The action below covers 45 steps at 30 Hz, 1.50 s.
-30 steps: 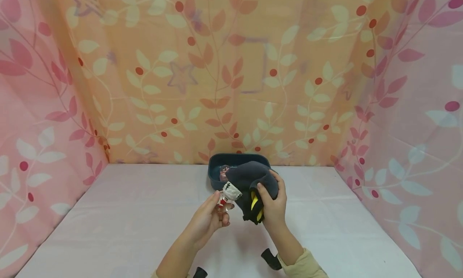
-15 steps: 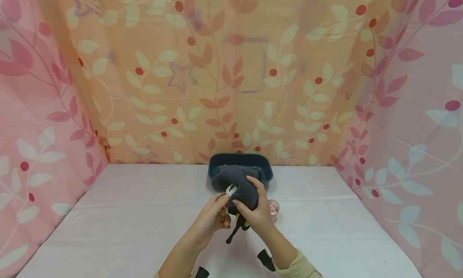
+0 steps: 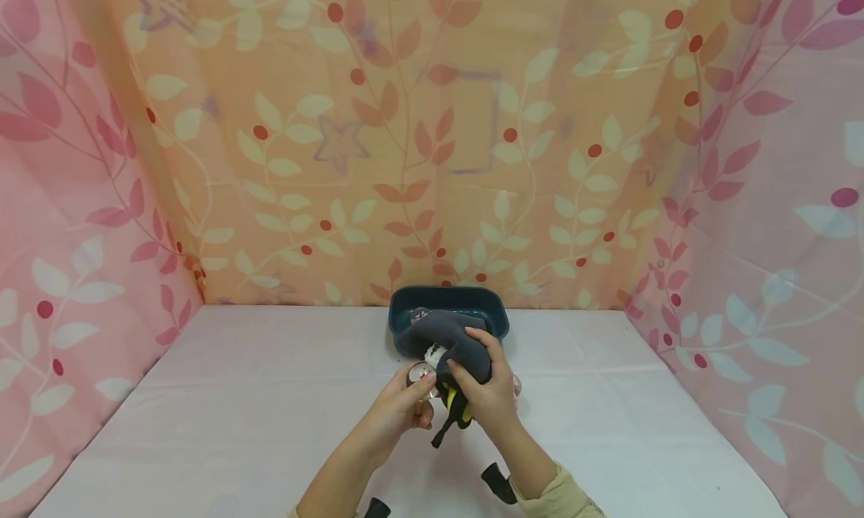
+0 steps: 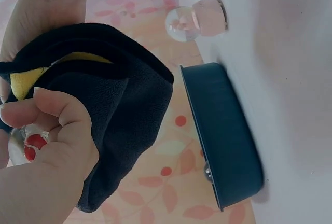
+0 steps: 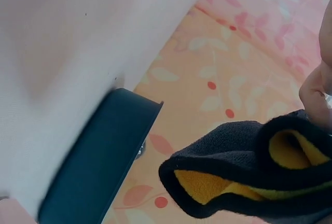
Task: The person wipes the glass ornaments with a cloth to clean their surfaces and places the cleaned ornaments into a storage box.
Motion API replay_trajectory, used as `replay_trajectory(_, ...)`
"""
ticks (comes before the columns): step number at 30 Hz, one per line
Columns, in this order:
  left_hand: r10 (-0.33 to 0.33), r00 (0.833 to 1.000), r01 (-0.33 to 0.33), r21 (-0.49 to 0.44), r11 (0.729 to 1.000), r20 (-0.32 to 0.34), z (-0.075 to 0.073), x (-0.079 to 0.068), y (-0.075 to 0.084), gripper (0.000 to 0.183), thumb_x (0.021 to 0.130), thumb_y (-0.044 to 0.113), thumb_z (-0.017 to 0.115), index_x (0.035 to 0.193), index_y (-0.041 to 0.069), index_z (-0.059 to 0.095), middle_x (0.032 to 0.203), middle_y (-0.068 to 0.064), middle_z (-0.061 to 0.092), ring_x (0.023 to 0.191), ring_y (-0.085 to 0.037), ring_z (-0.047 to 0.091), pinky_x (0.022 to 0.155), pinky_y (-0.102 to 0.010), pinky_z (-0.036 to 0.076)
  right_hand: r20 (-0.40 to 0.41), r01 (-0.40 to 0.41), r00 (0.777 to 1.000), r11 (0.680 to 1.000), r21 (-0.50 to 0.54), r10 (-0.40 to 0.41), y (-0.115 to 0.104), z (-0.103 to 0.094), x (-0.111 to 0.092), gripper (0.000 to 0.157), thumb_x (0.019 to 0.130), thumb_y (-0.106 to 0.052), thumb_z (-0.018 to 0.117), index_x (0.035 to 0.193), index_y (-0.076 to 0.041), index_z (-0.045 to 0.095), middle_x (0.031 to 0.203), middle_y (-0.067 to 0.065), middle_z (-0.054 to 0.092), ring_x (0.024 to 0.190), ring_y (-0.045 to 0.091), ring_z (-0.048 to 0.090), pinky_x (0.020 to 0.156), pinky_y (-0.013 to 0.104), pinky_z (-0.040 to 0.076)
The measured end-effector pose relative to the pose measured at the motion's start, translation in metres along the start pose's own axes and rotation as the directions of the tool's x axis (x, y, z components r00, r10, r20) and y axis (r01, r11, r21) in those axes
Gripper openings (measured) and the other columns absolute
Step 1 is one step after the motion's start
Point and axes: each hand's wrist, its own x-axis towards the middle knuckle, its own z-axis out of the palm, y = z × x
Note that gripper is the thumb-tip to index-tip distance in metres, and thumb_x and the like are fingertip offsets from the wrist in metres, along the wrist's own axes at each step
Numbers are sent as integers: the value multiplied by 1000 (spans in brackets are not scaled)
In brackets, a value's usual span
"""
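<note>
My left hand (image 3: 398, 405) holds a small snow globe (image 3: 421, 372) with a clear ball, red inside and a white frilly base. In the left wrist view its ball (image 4: 19, 149) shows between curled fingers. My right hand (image 3: 496, 387) grips a folded dark grey cloth (image 3: 439, 329) with black edging and yellow lining. The cloth lies against the globe's white base and partly covers it. In the right wrist view the yellow lining (image 5: 199, 185) shows in the folds. Both hands are above the table, in front of a dark teal bin (image 3: 498, 319).
A pink snow globe (image 4: 210, 17) stands on the white table (image 3: 270, 398), mostly behind my right hand in the head view. Another clear-balled thing (image 3: 419, 315) sits in the bin, partly hidden by the cloth. Patterned curtains (image 3: 432, 166) enclose the back and sides.
The cloth has moved left and down onto the held globe's base, then slightly back right. The held globe has turned, its ball now facing up more. The pink globe has come partly into view.
</note>
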Motion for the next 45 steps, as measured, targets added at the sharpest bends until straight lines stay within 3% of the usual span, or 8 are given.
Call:
replay_trajectory(9,9,999,-8,38,999,-41,2,-1,-3,56,100,38,52,132,-4,32,93,-4,52,67,-10,53,70,-29,45,-36,-182,982,977,113,187,-1,-4,5,42,88,0,66,128,-5,52,114,15,55,89,22,59,71,29,53)
replay_trajectory(14,22,999,-23,-11,1000,-47,0,-2,-2,37,101,33,52,117,0,47,93,-3,52,74,-13,52,72,-30,45,-78,-310,933,897,316,350,-3,-9,10,41,90,-1,64,128,-7,51,118,10,52,94,19,58,77,28,53)
replay_trajectory(18,42,999,-44,-108,993,-20,-4,-3,1,25,103,31,46,107,6,51,90,-3,54,75,-15,51,75,-32,45,-115,-331,906,852,405,407,-5,-15,13,40,92,-3,61,130,-11,47,119,6,53,97,17,59,82,27,52)
replay_trajectory(24,58,998,-59,-100,993,-12,-7,-6,4,45,104,38,41,131,2,41,93,-4,54,72,-15,50,73,-30,43,-126,-209,955,908,364,270,-5,-21,11,47,90,1,57,134,-10,44,123,8,51,98,19,58,82,27,52)
replay_trajectory(28,66,997,-67,-44,997,-25,-6,-6,5,51,104,42,38,135,2,37,93,-5,51,69,-15,49,71,-29,42,-97,-109,986,959,260,138,-6,-20,5,53,86,4,58,135,-9,43,125,10,47,98,19,58,80,27,53)
replay_trajectory(35,98,995,-97,42,994,-14,-5,-7,5,52,105,42,34,137,0,32,90,-3,47,67,-15,49,71,-32,42,35,59,998,998,17,-59,-7,-8,-3,61,83,2,68,136,-6,39,127,15,45,101,14,54,82,28,49)
replay_trajectory(40,72,997,-68,111,991,-35,-3,-7,6,61,104,43,39,143,-1,26,80,-3,40,68,-15,51,72,-32,43,134,33,990,999,6,-33,-5,0,-5,68,84,-7,75,139,-9,35,136,22,37,110,25,48,81,29,51)
replay_trajectory(45,47,997,-38,133,990,-66,-2,-7,6,65,100,36,51,145,-3,23,97,-9,47,66,-15,52,71,-31,44,112,-18,993,1000,-14,20,-6,5,-5,65,83,1,72,136,-11,39,134,20,42,106,33,48,79,31,50)
